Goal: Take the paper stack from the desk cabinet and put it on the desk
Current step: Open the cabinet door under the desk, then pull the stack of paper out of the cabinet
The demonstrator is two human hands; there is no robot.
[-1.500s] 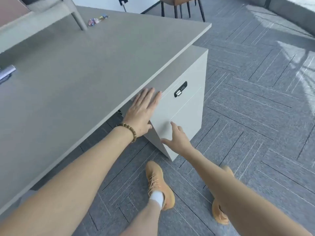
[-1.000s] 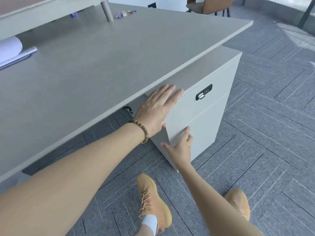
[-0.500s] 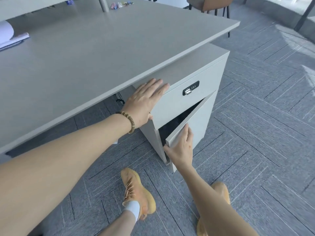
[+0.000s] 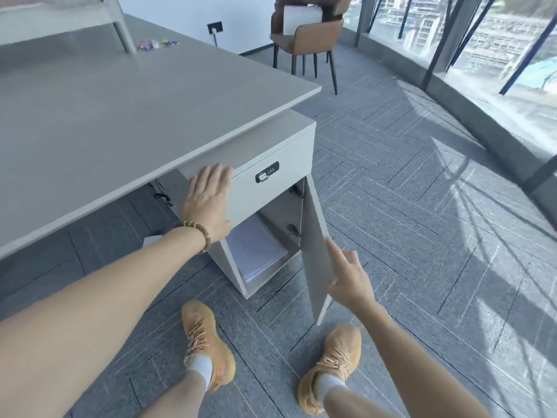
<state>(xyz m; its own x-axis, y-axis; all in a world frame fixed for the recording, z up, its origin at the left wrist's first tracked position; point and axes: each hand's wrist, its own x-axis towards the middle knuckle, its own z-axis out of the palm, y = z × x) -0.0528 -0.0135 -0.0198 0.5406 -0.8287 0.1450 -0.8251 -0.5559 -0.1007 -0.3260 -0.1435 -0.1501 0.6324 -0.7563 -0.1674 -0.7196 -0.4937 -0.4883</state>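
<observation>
The light grey desk cabinet (image 4: 280, 188) stands under the right end of the grey desk (image 4: 120, 116). Its lower door (image 4: 315, 251) is swung wide open to the right. Inside, on the cabinet floor, lies a white paper stack (image 4: 256, 250). My left hand (image 4: 209, 203) rests flat, fingers spread, on the cabinet's upper front beside the combination lock (image 4: 266, 175). My right hand (image 4: 346, 274) touches the outer edge of the open door with its fingers apart, thumb and forefinger at the door's edge.
A brown chair (image 4: 304, 34) stands beyond the desk's far corner. Small colourful items (image 4: 156, 43) lie at the back of the desk. My two feet in orange shoes (image 4: 208, 339) stand on grey carpet in front of the cabinet. Glass windows run along the right.
The lower door has swung from slightly ajar to wide open, pulled by my right hand. The paper stack inside has come into sight. My left hand has stayed on the cabinet front.
</observation>
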